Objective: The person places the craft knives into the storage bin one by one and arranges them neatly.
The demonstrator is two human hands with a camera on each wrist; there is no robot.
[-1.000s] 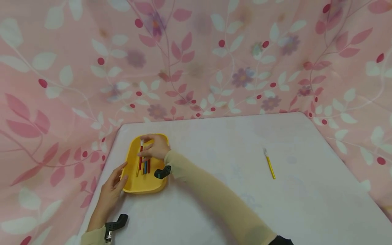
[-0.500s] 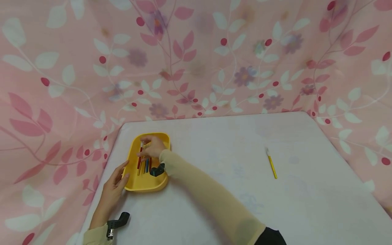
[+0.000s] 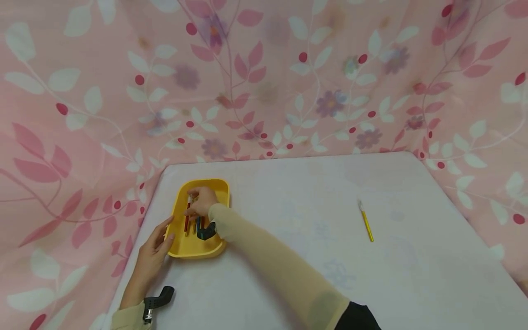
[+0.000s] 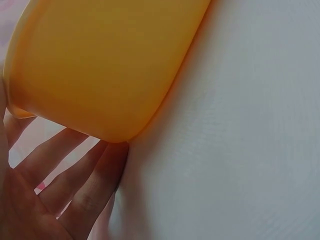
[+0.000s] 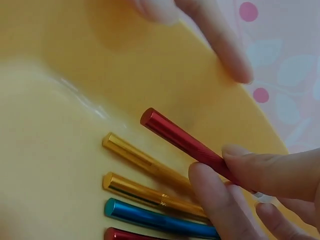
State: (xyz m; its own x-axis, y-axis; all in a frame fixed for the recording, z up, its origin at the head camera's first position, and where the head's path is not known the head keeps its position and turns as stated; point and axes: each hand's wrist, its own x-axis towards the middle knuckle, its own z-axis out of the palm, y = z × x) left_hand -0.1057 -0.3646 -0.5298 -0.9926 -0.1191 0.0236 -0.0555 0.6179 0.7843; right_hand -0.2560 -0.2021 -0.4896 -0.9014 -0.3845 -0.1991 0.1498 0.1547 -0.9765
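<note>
My right hand (image 3: 205,201) reaches into the yellow tray (image 3: 194,249) and pinches a red craft knife (image 5: 182,142) by its knurled grip, between thumb and fingertips. Its pale tip is partly hidden by the fingers. Beneath and beside it lie two gold craft knives (image 5: 142,158), a blue craft knife (image 5: 155,218) and another red craft knife (image 5: 127,234), side by side on the tray floor. My left hand (image 3: 149,254) holds the tray's left wall, thumb over the rim and fingers spread against the outside (image 4: 82,195).
A yellow craft knife (image 3: 365,225) with a pale tip lies alone on the white table (image 3: 288,220), right of centre. Pink floral cloth (image 3: 264,82) hangs behind and at the sides. The right sleeve (image 3: 276,261) crosses over the table from the lower right.
My right hand has shifted slightly left and toward me inside the tray, along with the red craft knife. The left hand stays at the tray's wall. The head view has shifted a little.
</note>
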